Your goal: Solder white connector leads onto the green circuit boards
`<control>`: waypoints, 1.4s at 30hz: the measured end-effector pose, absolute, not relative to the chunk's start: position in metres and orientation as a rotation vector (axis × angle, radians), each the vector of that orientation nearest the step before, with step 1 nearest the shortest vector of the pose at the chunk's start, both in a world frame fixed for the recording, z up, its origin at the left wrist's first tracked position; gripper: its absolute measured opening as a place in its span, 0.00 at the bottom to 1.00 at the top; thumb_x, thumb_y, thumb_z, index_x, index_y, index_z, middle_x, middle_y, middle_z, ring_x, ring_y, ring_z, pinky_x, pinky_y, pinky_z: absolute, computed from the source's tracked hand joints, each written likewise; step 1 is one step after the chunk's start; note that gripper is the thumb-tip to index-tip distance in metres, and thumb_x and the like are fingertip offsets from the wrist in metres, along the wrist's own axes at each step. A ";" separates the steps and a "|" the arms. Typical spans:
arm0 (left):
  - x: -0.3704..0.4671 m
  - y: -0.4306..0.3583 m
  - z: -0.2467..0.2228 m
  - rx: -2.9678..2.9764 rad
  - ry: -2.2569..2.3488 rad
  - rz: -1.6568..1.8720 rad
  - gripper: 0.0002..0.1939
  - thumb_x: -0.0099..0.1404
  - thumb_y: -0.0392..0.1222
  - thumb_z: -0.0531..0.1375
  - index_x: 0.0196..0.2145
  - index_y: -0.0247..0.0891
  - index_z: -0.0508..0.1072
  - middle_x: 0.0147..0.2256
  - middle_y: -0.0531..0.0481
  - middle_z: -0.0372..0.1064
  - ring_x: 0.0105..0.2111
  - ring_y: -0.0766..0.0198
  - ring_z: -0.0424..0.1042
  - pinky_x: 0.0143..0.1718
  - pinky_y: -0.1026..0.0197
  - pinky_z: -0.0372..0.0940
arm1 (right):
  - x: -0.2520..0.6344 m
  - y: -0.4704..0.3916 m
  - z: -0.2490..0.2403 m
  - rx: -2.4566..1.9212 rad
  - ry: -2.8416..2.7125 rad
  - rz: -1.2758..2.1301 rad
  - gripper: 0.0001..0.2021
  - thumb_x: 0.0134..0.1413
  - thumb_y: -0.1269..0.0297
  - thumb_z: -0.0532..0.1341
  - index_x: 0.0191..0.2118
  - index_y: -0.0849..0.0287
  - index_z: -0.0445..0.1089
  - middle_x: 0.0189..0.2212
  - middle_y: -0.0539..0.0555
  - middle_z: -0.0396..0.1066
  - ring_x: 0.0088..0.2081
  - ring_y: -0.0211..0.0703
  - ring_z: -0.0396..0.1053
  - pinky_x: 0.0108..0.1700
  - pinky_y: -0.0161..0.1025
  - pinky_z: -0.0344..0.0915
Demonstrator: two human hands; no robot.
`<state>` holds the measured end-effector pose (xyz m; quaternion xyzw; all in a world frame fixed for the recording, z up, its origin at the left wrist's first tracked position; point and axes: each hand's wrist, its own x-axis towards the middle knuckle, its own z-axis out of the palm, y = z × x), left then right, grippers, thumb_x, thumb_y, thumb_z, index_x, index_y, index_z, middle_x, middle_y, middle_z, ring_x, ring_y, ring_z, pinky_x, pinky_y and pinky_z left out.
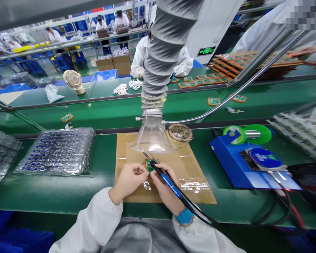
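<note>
Circuit board [150, 166] over the glossy taped cardboard [186, 165]: likely light, stiff, fragile; I'd take it by the edges. Left hand [130, 181] has fingertips together at its rim, pinch unclear to me; right hand [166, 193] wraps the slim soldering iron [171, 184]. Beyond, clear flared hood [144, 139], wrinkled grey hose [168, 45].

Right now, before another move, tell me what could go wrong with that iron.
The left hand is at the board, close to the front of the iron in the right hand; if it is hot, a slip might burn those fingers.
The black cord trails off to the right and could snag, jerking the iron.
</note>
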<state>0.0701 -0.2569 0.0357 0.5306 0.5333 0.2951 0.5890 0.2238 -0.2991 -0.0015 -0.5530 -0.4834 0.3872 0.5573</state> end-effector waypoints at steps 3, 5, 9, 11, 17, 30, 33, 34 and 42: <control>0.069 -0.253 0.036 1.316 1.247 0.662 0.09 0.56 0.44 0.65 0.26 0.35 0.75 0.25 0.50 0.73 0.26 0.66 0.69 0.29 0.65 0.63 | 0.224 -0.299 -0.005 -1.308 -1.151 0.887 0.12 0.60 0.59 0.65 0.48 0.53 0.71 0.38 0.52 0.76 0.38 0.43 0.77 0.42 0.40 0.74; 0.068 -0.249 0.036 1.381 1.261 0.663 0.08 0.58 0.42 0.63 0.26 0.35 0.76 0.25 0.50 0.74 0.26 0.66 0.69 0.30 0.64 0.63 | 0.225 -0.298 -0.009 -1.323 -1.154 0.860 0.12 0.60 0.59 0.65 0.48 0.53 0.70 0.40 0.53 0.77 0.39 0.44 0.77 0.42 0.41 0.74; 0.068 -0.235 0.034 1.663 1.380 0.695 0.06 0.58 0.34 0.62 0.24 0.38 0.76 0.30 0.49 0.77 0.35 0.60 0.73 0.43 0.57 0.66 | 0.230 -0.299 -0.022 -1.384 -1.296 0.842 0.16 0.62 0.60 0.63 0.54 0.52 0.69 0.42 0.55 0.78 0.42 0.47 0.79 0.46 0.44 0.75; 0.070 -0.229 0.030 1.767 1.432 0.662 0.08 0.56 0.31 0.63 0.22 0.38 0.76 0.35 0.49 0.78 0.42 0.57 0.73 0.50 0.53 0.63 | 0.233 -0.301 -0.028 -1.440 -1.393 0.791 0.17 0.62 0.60 0.63 0.56 0.51 0.68 0.45 0.55 0.79 0.45 0.49 0.79 0.48 0.46 0.75; 0.077 -0.225 0.017 1.829 1.518 0.541 0.08 0.57 0.32 0.63 0.23 0.39 0.76 0.37 0.48 0.76 0.45 0.54 0.70 0.53 0.49 0.59 | 0.247 -0.302 -0.031 -1.465 -1.546 0.662 0.16 0.63 0.59 0.62 0.55 0.51 0.70 0.46 0.56 0.80 0.45 0.50 0.80 0.47 0.47 0.76; 0.085 -0.230 0.017 1.833 1.579 0.527 0.10 0.59 0.31 0.65 0.23 0.40 0.77 0.34 0.52 0.76 0.43 0.58 0.69 0.50 0.51 0.56 | 0.280 -0.324 -0.021 -1.402 -1.383 0.399 0.06 0.63 0.63 0.63 0.44 0.52 0.75 0.38 0.53 0.80 0.39 0.46 0.80 0.41 0.38 0.76; 0.086 -0.230 0.017 1.834 1.584 0.517 0.10 0.59 0.30 0.65 0.22 0.40 0.76 0.34 0.53 0.76 0.43 0.58 0.69 0.49 0.52 0.55 | 0.280 -0.328 -0.018 -1.393 -1.390 0.406 0.03 0.62 0.64 0.63 0.41 0.52 0.74 0.34 0.51 0.78 0.34 0.43 0.79 0.36 0.36 0.75; 0.086 -0.230 0.017 1.837 1.583 0.518 0.10 0.59 0.30 0.65 0.22 0.40 0.76 0.33 0.53 0.75 0.43 0.58 0.69 0.49 0.52 0.55 | 0.279 -0.328 -0.017 -1.393 -1.400 0.407 0.03 0.62 0.65 0.63 0.41 0.52 0.74 0.33 0.51 0.78 0.34 0.43 0.79 0.36 0.36 0.75; 0.087 -0.229 0.016 1.844 1.591 0.517 0.10 0.58 0.30 0.65 0.22 0.40 0.76 0.33 0.53 0.76 0.43 0.58 0.69 0.49 0.51 0.55 | 0.274 -0.324 -0.014 -1.400 -1.447 0.365 0.03 0.62 0.65 0.63 0.40 0.53 0.73 0.34 0.51 0.78 0.34 0.41 0.78 0.36 0.34 0.73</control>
